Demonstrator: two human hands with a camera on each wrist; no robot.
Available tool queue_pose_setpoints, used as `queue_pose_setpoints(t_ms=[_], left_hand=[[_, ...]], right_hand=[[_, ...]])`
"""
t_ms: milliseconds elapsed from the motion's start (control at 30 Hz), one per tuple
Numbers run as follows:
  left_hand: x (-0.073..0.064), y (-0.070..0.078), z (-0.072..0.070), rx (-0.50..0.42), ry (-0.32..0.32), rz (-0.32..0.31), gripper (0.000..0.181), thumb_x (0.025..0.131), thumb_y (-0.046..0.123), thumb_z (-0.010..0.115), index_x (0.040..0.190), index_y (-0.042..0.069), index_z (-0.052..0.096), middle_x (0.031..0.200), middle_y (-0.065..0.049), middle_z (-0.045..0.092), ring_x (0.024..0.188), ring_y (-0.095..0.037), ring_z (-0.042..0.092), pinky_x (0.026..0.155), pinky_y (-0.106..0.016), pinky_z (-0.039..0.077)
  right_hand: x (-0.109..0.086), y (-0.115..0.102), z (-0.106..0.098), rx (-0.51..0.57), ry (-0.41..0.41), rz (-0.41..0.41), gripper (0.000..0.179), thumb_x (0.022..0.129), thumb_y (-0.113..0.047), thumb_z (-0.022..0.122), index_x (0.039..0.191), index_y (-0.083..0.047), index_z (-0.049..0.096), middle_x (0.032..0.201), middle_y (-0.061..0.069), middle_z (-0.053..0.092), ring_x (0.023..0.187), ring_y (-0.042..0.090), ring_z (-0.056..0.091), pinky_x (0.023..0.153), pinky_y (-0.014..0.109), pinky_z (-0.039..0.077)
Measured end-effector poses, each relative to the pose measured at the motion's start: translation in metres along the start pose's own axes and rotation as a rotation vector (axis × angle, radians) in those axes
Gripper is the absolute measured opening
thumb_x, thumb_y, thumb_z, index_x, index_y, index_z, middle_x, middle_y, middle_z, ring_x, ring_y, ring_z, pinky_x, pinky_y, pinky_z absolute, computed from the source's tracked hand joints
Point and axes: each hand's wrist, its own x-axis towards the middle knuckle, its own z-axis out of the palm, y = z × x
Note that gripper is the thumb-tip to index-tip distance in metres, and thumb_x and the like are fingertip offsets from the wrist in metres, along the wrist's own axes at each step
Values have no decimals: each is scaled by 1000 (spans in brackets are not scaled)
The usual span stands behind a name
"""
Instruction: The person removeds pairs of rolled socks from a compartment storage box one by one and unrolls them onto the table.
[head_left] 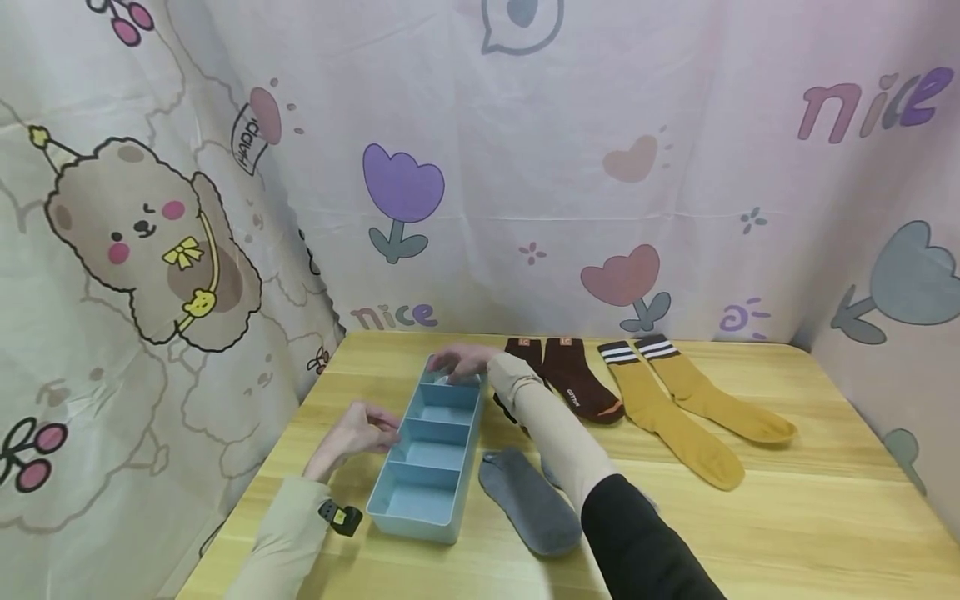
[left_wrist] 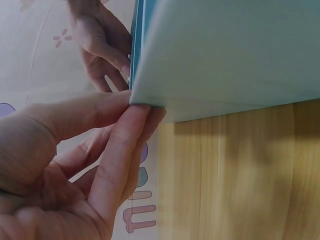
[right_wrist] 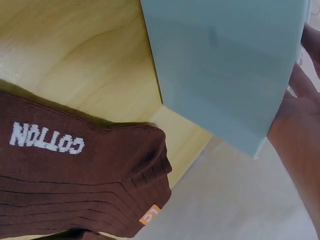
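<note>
A long light-blue divided box (head_left: 465,467) stands on the table, its compartments in a row. At its left rim is my left hand (head_left: 363,429); in the left wrist view the thumb and fingertips (left_wrist: 132,115) pinch that rim. My right hand (head_left: 465,360) reaches over the far compartment, fingers pointing down into it. Something small and whitish (head_left: 442,380) shows beneath those fingers; its kind and whether they hold it are unclear. Right of the box, near my right forearm, lie a grey sock (head_left: 531,500) and brown socks (head_left: 577,379) marked COTTON.
Mustard socks (head_left: 675,417) with striped cuffs lie farther right on the wooden table (head_left: 810,517). My right forearm partly covers a dark item beside the box and another sock next to the grey one. A printed curtain (head_left: 510,167) hangs behind and on the left.
</note>
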Motion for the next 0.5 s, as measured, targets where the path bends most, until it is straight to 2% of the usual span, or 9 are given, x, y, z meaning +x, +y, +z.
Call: queue_pose_setpoints(t_ms=[167, 367, 500], left_hand=[[-2, -2, 2, 1, 3, 8, 22, 83, -5, 73, 104, -12, 71, 84, -11, 70, 68, -12, 65, 66, -30, 62], [-2, 0, 3, 3, 8, 10, 22, 83, -5, 73, 103, -13, 71, 84, -12, 69, 69, -13, 65, 66, -30, 62], [-1, 0, 1, -6, -3, 16, 23, 84, -5, 72, 105, -14, 70, 84, -12, 69, 69, -12, 65, 66, -30, 62]], right_hand=[[-16, -15, 6, 7, 0, 47, 49, 95, 8, 53, 143, -4, 52, 155, 19, 46, 147, 37, 39, 122, 53, 33], [2, -1, 6, -177, -5, 80, 63, 87, 12, 54, 143, -16, 57, 153, 12, 51, 144, 30, 45, 112, 43, 46], [11, 3, 6, -287, -3, 65, 61, 88, 11, 54, 141, -18, 60, 149, 7, 57, 141, 26, 49, 114, 41, 46]])
